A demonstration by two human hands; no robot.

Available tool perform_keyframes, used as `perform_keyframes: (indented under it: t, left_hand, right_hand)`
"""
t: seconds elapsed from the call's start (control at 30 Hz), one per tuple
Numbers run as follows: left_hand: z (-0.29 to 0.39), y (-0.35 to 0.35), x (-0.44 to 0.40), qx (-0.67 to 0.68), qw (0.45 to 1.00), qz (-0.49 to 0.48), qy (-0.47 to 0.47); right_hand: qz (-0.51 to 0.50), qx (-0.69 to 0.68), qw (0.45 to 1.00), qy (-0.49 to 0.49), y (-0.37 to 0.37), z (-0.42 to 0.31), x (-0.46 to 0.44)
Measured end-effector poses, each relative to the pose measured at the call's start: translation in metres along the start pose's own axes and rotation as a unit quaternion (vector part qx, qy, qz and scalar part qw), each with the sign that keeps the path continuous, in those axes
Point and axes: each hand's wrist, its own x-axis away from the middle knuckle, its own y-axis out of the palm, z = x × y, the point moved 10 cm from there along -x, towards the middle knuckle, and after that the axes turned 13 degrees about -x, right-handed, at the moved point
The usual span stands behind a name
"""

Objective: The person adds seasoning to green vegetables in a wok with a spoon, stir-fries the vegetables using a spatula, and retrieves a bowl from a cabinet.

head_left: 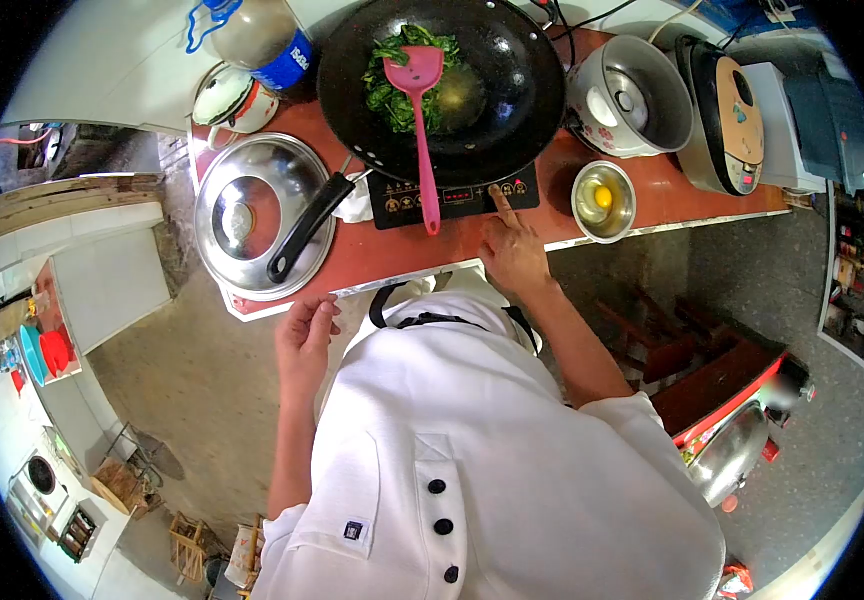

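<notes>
My right hand [514, 250] reaches the induction cooker [392, 205], index finger stretched onto its lit control panel and the other fingers bent; it holds nothing. My left hand [306, 330] hangs at the counter's front edge, fingers loosely curled together, with nothing visible in them. On the cooker stands a black wok [512, 90] with cooked leafy greens [392, 105] on its left side. A pink spatula [424, 150] lies in the wok, its handle over the near rim. Left of it rests a steel lid [287, 165] under the wok handle [302, 240].
Right of the cooker is a steel bowl [587, 215] with a cracked raw egg [603, 197]. Behind it stand a deep pot [667, 90] and a rice cooker [707, 150]. An enamel mug [242, 115] and large Pepsi bottle [262, 40] are at back left. Wooden stools [662, 355] stand below.
</notes>
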Motion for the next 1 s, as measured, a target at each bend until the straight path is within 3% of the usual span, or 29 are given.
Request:
perform_keyframes:
  t: [0.4, 0.53, 0.6, 0.63, 0.7, 1.0]
  left_hand:
    - [-0.003, 0.009, -0.002, 0.012, 1.000, -0.002, 0.007]
    - [-0.005, 0.015, -0.002, 0.025, 1.000, -0.008, -0.003]
    - [-0.004, 0.016, -0.004, 0.015, 1.000, 0.003, 0.006]
    - [-0.002, 0.017, -0.004, 0.017, 1.000, 0.003, 0.007]
    - [0.002, 0.017, -0.003, 0.010, 1.000, -0.002, 0.016]
    - [-0.010, 0.021, 0.012, 0.024, 1.000, 0.003, -0.017]
  right_hand:
    - [0.009, -0.085, 0.994, 0.067, -0.023, 0.007, 0.028]
    - [-0.010, -0.121, 0.992, 0.042, -0.019, -0.001, 0.027]
    - [-0.042, -0.273, 0.940, 0.202, -0.011, 0.004, 0.019]
    - [-0.042, -0.271, 0.940, 0.201, -0.008, 0.003, 0.015]
    - [0.007, -0.130, 0.991, -0.001, -0.021, -0.029, -0.002]
    - [-0.064, 0.001, 0.997, -0.042, 0.026, 0.003, -0.011]
